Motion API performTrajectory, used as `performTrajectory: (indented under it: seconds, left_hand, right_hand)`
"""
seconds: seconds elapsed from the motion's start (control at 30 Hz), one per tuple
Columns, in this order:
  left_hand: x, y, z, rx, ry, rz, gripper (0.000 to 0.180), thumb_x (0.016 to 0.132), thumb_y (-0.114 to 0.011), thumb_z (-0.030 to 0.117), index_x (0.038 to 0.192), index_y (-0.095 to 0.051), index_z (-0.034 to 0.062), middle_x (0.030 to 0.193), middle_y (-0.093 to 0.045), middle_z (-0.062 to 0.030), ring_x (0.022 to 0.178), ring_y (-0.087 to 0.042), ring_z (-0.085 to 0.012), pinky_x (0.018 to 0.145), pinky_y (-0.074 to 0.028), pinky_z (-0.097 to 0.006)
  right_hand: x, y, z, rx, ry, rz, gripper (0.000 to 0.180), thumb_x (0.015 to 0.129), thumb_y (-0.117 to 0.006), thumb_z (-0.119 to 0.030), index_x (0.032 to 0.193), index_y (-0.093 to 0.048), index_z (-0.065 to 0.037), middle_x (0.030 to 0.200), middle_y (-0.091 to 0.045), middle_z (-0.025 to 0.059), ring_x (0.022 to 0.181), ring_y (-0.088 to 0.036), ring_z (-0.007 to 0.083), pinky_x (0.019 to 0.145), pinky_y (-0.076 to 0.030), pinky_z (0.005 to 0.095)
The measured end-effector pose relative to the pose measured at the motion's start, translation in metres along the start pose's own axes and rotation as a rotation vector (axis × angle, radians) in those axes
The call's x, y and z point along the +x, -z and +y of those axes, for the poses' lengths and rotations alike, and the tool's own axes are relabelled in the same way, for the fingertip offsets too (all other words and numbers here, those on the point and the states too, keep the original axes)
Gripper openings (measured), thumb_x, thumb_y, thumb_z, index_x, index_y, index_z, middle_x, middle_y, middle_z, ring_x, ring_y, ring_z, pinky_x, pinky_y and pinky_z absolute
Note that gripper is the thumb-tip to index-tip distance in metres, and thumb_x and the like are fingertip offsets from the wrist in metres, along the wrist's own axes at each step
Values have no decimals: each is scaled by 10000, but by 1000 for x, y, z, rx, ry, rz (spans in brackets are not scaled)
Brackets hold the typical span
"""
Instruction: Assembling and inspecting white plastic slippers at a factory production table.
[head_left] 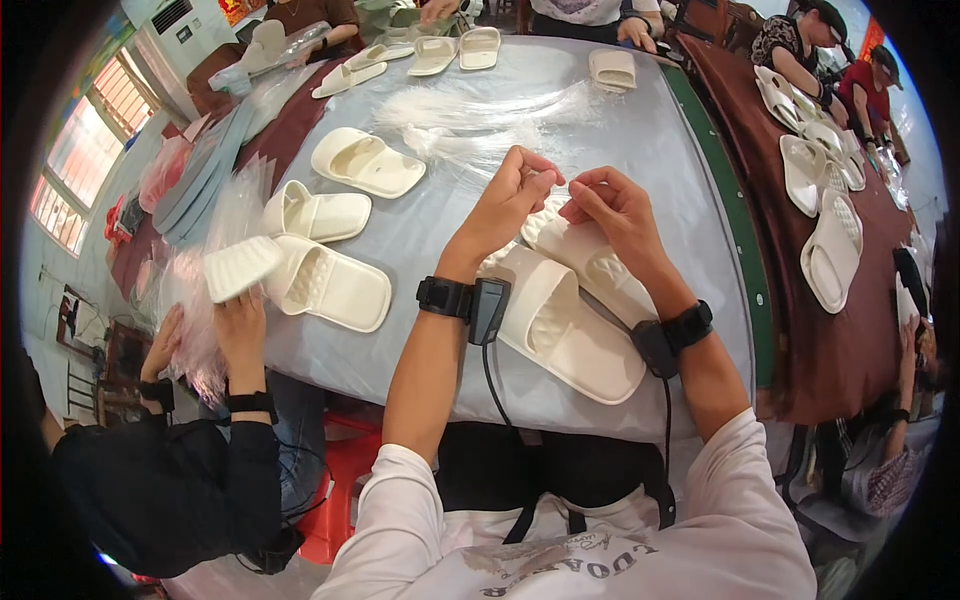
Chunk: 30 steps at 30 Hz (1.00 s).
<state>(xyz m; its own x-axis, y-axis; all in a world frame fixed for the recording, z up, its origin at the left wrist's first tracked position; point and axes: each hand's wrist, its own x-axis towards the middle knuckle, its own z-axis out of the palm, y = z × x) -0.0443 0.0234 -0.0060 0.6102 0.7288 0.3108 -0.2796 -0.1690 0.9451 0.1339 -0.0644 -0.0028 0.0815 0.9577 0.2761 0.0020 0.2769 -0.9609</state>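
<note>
Both my hands are raised over the table, fingertips close together. My left hand [516,200] is closed in a pinch, thumb against the fingers. My right hand [622,212] is likewise pinched, just beside it. Whatever they hold, if anything, is too thin or hidden to make out. Beneath them lie two cream slide slippers: one slipper [565,320] nearer me, toe end toward my body, and another slipper [600,262] partly covered by my right hand and wrist. Just beyond my hands is a loose bundle of clear, thin plastic strands [465,115].
More cream slippers [370,162] lie to the left on the grey-covered table [420,365]. At the left, a co-worker's hand [240,325] holds a slipper [240,268] by clear plastic bags. Other people sit around. A brown-covered table [740,140] with slippers stands right.
</note>
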Motion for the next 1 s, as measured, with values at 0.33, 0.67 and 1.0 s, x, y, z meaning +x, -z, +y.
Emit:
performTrajectory:
  seconds: [0.33,0.67,1.0]
  left_hand:
    - [-3,-2,6,208,-4,0,173,955,-727,141,1088,-684,39,818,-639,25,712,-539,-51,647,-446,-225]
    - [-3,-4,8,279,-39,-2,173,940,-745,148,1076,-718,45,780,-672,14,729,-589,-51,673,-475,-224]
    - [-4,-4,10,296,-45,-4,170,940,-744,146,1067,-716,37,881,-699,5,780,-618,-66,719,-500,-231]
  right_hand:
    - [-4,1,5,28,-9,10,224,1059,-576,-209,1082,-614,11,822,-700,55,767,-667,105,734,-543,254]
    - [-2,1,8,27,4,-10,250,1081,-527,-225,1090,-598,15,850,-702,66,784,-666,106,743,-545,259]
    - [-3,2,7,-24,25,-24,265,1094,-502,-237,1085,-605,6,838,-698,51,768,-647,91,739,-525,249]
